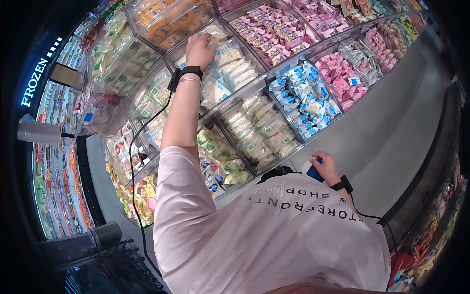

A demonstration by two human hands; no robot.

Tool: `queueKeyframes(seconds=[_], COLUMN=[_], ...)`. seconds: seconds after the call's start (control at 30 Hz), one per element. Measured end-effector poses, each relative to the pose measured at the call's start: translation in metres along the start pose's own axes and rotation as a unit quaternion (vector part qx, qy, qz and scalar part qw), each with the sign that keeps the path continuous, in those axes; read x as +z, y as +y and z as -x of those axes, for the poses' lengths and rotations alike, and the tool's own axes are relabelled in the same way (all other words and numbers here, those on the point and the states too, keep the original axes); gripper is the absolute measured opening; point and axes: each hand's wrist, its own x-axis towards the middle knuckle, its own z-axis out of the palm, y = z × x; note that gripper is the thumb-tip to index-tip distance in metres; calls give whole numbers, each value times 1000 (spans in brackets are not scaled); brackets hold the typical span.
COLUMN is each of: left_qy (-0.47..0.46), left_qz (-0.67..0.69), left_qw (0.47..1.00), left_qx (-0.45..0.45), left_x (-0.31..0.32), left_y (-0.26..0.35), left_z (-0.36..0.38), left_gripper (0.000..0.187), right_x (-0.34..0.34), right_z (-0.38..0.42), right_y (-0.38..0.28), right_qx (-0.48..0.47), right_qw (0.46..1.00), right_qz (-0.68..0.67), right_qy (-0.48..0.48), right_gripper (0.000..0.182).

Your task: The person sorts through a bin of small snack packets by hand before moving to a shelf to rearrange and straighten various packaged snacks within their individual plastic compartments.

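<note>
My left hand reaches over the back part of a clear bin of white-and-blue snack packets. Its fingers are bent down among the clear-wrapped packets at the back, and what lies under the fingertips is hidden. Down by my right side, my right hand is closed around a dark blue object, partly covered by the fingers and my shirt. Both wrists wear black bands, and a black cable trails from the left one.
Clear-walled bins hold blue-and-white packets, pink packets, pale packets and green packets. Orange packets sit in a raised bin behind my left hand. Grey floor runs along the right. Frozen-goods shelves stand at left.
</note>
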Motion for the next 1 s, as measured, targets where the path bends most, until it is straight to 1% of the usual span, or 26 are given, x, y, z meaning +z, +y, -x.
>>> queueKeyframes(seconds=[0.1, 0.17, 0.2, 0.27, 0.3, 0.37, 0.5, 0.57, 0.6, 0.67, 0.7, 0.77, 0.83, 0.87, 0.9, 0.97, 1.0], left_qy=[13, -29, -29, -106, -106, -161, -185, -156, -156, -211, -216, -312, -392, -398, -402, -420, -403], left_qz=[-4, 0, -1, -11, -11, -66, -84, 40, 40, 42, 133, 198, 212, 196, 163, 109, 23], left_qw=[1000, 998, 998, 994, 994, 985, 979, 987, 987, 976, 967, 929, 893, 894, 900, 900, 915], left_qx=[-24, 47, 47, 34, 34, -3, 15, 10, 11, -29, -29, -37, -64, -62, -40, -41, -12], left_x=[-1, -2, -3, 0, 2, 5, 17, 22, 15, -16, -38, -64, -70, -70, -63, -50, -43], left_y=[-8, -10, -8, -1, 2, 7, 4, -7, -9, -7, -1, -7, -12, -7, -6, -4, -1], left_z=[1, 1, 2, 3, 2, 0, 1, 4, 3, 1, 8, 16, 32, 44, 56, 75, 84], left_gripper=[39, 45, 45, 52, 52, 50, 47, 38, 38, 40, 44, 40, 38, 34, 26, 19, 18], right_x=[0, 1, 1, 1, 1, 0, 0, -1, -1, 0, 2, 4, 3, 4, 5, 8, 9], right_z=[-3, -3, -2, 0, 1, 2, 2, 1, 1, 4, 5, 6, 6, 5, 4, -1, -3], right_y=[-1, -2, -2, -2, -3, -4, -2, -2, 0, 3, 7, 14, 12, 11, 11, 11, 8], right_qx=[-10, -14, -15, -5, -5, -13, -23, -11, -11, -9, -6, 1, 1, -1, -4, -19, -22], right_qw=[1000, 1000, 1000, 1000, 1000, 1000, 1000, 1000, 1000, 1000, 1000, 1000, 1000, 1000, 1000, 1000, 1000], right_qz=[-10, -22, -23, -1, -1, 21, 20, -1, -2, -5, -8, -12, -13, -13, -14, -1, -1], right_qy=[0, 7, 7, -6, -6, -5, 6, 2, 3, 13, 13, 10, 2, -4, -7, -11, -12], right_gripper=[24, 24, 24, 23, 23, 23, 23, 23, 23, 23, 23, 23, 23, 23, 23, 23, 23])
